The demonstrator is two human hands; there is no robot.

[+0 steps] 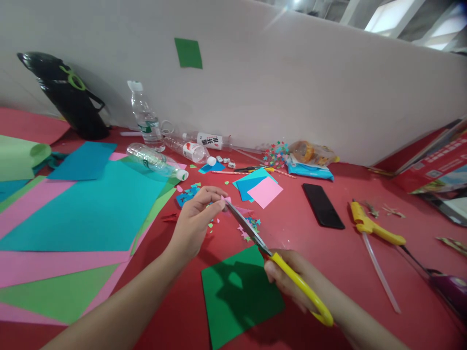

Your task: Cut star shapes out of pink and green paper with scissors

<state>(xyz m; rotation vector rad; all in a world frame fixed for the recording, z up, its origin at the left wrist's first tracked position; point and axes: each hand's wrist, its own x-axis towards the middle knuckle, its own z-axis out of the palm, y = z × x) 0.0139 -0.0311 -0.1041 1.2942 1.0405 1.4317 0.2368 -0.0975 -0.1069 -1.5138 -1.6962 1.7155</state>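
Between thumb and fingers, my left hand (197, 216) pinches a small pink paper piece (226, 199). The tips of the yellow-handled scissors (255, 234) meet that piece. My right hand (288, 277) is closed around the scissors' handles, and some of its fingers are hidden behind them. Under the blades lie several small paper stars (250, 228) in pink, blue and green. A dark green paper square (241, 296) rests on the red table below my hands. Blue paper scraps (188, 195) sit just beyond my left hand.
Large coloured sheets (83, 209) cover the left side. Clear bottles (146, 116) and a black flask (69, 97) stand along the wall. Pink and blue squares (265, 192) lie ahead. At right are a phone (322, 205) and a yellow glue gun (375, 226) with its cord.
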